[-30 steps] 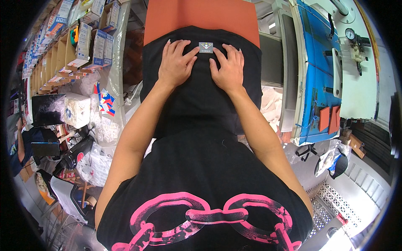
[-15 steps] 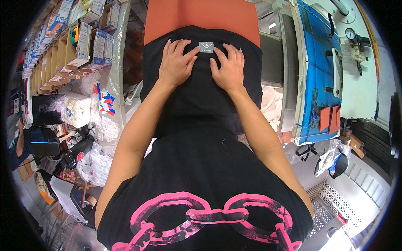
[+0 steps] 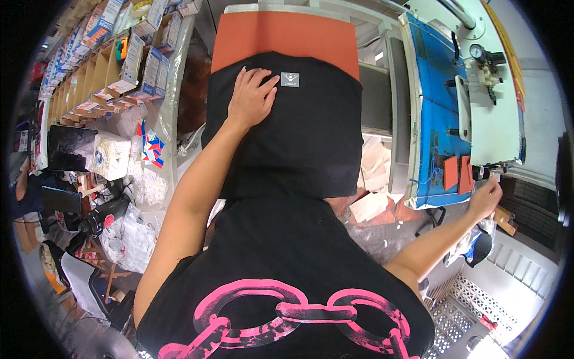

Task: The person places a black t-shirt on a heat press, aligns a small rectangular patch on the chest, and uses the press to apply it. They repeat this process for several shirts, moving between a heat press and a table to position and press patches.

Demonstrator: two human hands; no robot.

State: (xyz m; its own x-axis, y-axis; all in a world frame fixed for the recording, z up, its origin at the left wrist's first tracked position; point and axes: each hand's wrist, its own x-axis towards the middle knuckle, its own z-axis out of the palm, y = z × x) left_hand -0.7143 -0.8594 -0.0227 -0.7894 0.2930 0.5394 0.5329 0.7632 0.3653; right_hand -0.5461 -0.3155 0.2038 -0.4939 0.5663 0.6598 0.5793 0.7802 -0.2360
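A black garment (image 3: 287,143) lies over an orange pad (image 3: 287,33), with a small grey label (image 3: 290,79) near the garment's upper middle. My left hand (image 3: 252,96) rests open on the cloth just left of the label, fingertips spread. Off to the right, my right hand (image 3: 487,197) is closed at a small dark fitting (image 3: 483,172) below the white machine panel (image 3: 496,137); what exactly its fingers grip is too small to make out.
Blue press platen (image 3: 436,119) with a white handle at the right, below a pressure gauge (image 3: 476,51). Cardboard boxes (image 3: 128,66), a dark screen (image 3: 69,146) and plastic bags fill the left. A person's arm (image 3: 21,179) shows at the far left. Scattered papers (image 3: 371,206) lie below.
My right hand has left the garment and moved far right and down to the machine's fitting, closing there. My left hand stays on the garment. The view has shifted slightly.
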